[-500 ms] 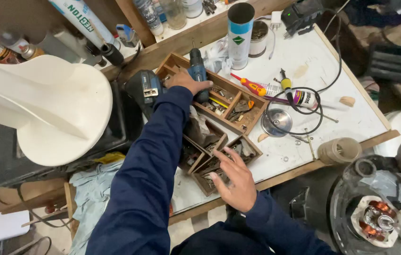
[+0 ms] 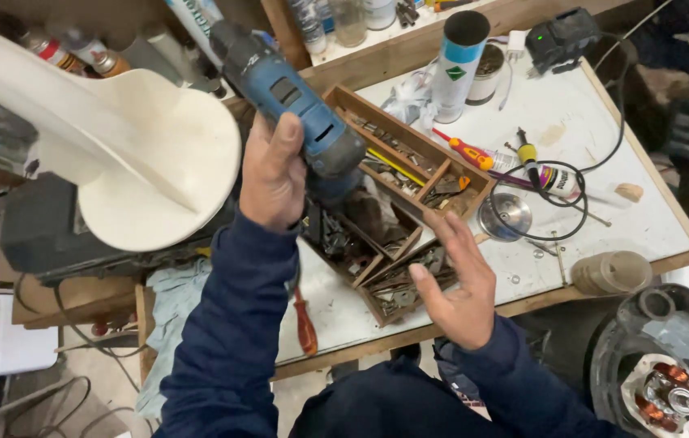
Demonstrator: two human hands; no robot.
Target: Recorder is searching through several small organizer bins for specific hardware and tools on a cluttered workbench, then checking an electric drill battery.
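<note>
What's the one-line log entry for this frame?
left hand: shut on blue cordless drill, raised | right hand: open, empty, over wooden parts trays | white bench: cluttered

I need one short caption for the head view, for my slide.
Left hand lifts a blue cordless drill; open right hand hovers above wooden parts trays.

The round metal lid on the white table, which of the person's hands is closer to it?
Right. The right hand hovers open just left of the metal lid, not touching it. The left hand is farther left, gripping the blue cordless drill up above the wooden trays.
</note>
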